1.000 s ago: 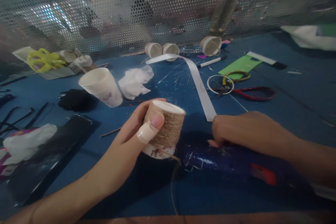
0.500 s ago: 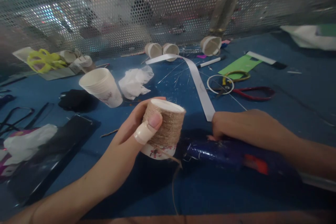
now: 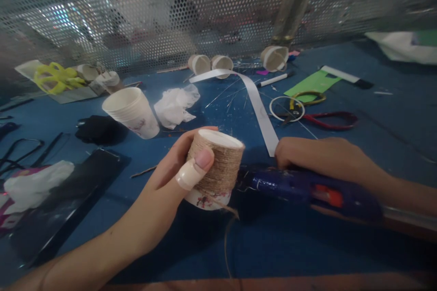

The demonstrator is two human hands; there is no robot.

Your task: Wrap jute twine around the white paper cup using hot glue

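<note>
My left hand (image 3: pixel 174 182) is wrapped round a paper cup (image 3: pixel 221 163), its thumb, with a pale bandage, pressed on the side. Brown twine covers most of the cup in tight rows, leaving a white band with a floral print at the lower end. A loose length of twine (image 3: pixel 226 245) hangs down from that band. In my right hand (image 3: pixel 317 159) is a blue hot glue gun (image 3: pixel 283 186) with a red part on its side. Its nozzle points left, close to the cup's side; whether it touches cannot be seen.
A stack of white paper cups (image 3: pixel 133 111) and crumpled white plastic (image 3: pixel 177 104) lie behind my left hand. A white strip (image 3: pixel 256 104) curves toward my right hand. Red-handled pliers (image 3: pixel 331 120) lie at right. Twine-wrapped cups (image 3: pixel 275 58) lie along the perforated metal screen (image 3: pixel 218 13).
The glue gun has tilted and risen slightly, showing more of its red part. The cup in my left hand has shifted slightly to the right.
</note>
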